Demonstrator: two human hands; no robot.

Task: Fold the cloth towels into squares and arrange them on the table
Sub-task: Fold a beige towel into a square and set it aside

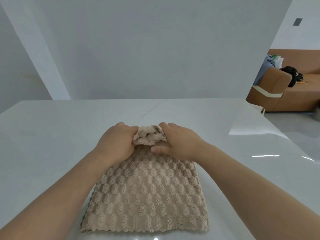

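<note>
Beige towel (147, 196) lies on table (52, 135), left hand (116, 142) and right hand (180, 142) clamped on its bunched far edge, sofa (285, 101) beyond.

A beige cloth towel (147, 196) of thick, fluffy plush lies on a white worktop (52, 135). Its pile is matt and raised in rows of soft rounded bumps, and its edges are cut in a zigzag. The worktop is smooth and glossy like polished stone, with faint veining and bright reflections of light. Behind it stands a smooth matt white panel (138, 49). A tan sofa (294, 96) at the far right looks like smooth leather.
</note>
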